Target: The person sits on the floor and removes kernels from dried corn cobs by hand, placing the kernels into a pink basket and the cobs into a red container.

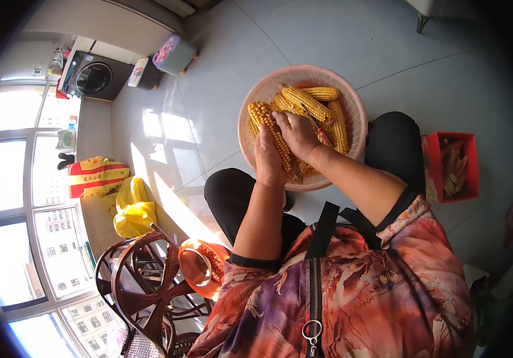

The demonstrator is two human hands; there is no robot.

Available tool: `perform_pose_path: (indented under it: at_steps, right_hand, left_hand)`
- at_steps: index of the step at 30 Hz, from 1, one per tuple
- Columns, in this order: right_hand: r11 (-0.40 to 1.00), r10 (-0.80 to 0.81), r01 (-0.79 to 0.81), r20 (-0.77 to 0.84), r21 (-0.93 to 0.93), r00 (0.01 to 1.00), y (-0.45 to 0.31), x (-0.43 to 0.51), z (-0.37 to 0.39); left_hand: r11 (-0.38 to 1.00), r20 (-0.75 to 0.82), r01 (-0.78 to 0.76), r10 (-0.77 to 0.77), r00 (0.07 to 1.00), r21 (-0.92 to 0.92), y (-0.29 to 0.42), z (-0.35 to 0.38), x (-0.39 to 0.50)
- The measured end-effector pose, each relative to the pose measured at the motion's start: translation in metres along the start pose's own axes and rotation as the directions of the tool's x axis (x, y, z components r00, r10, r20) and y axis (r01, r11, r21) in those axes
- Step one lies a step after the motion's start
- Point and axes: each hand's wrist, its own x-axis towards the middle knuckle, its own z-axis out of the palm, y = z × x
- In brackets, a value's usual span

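My left hand [269, 154] is wrapped around a dried yellow corn cob [269, 123], held over the left side of a round pink plastic basket [361, 112]. The fingers of my right hand [295, 132] press on the same cob near its upper end, where its kernels are still on. Several more cobs [307, 102] lie in the basket, with kernels attached. A pointed metal tool with a red handle [323, 136], perhaps a screwdriver, rests on them beside my right hand. The basket stands between my knees.
A red box [474, 165] holding bare cobs [455, 168] is right of my knee. At lower left are an orange basket [218, 288] with kernels [211, 262] and a rattan chair [164, 293]. Yellow bags [134, 215] lie by the window. Two stools [178, 56] stand near a washing machine [115, 78].
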Motion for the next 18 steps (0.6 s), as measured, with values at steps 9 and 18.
perform_pose_path:
  at_steps: [9, 18]
  right_hand:
    - [0.988, 0.1, -0.121, 0.195, 0.1, 0.976, -0.006, -0.02, 0.001]
    - [0.993, 0.104, -0.106, 0.064, 0.041, 0.993, 0.002, -0.011, -0.002]
  left_hand:
    - [0.998, -0.017, 0.016, -0.017, 1.0, -0.056, 0.001, 0.005, 0.001]
    - [1.0, -0.031, -0.024, 0.025, 0.999, 0.007, 0.001, 0.006, 0.003]
